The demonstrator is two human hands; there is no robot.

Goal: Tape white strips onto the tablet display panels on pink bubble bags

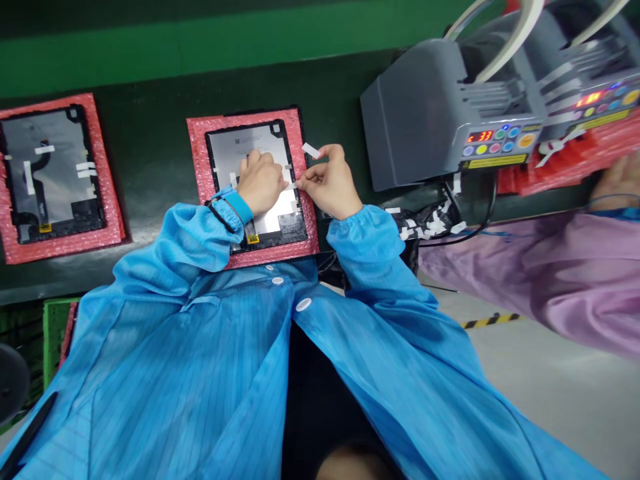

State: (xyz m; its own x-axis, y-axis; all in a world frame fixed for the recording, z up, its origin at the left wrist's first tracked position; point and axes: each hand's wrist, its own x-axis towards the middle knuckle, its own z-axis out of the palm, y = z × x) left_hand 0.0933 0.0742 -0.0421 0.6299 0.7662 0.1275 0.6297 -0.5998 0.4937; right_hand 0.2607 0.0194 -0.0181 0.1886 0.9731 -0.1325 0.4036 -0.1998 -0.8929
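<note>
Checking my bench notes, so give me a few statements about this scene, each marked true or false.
1. The right hand holds a white strip. True.
2. The left hand is over the far-left panel. False: it is over the middle panel.
3. The far-left panel lies on red wrap. True.
4. The nearer machine shows green digits on its display. False: the digits are red.
5. The co-worker's sleeve is blue like the wearer's. False: it is pinkish purple.
</note>
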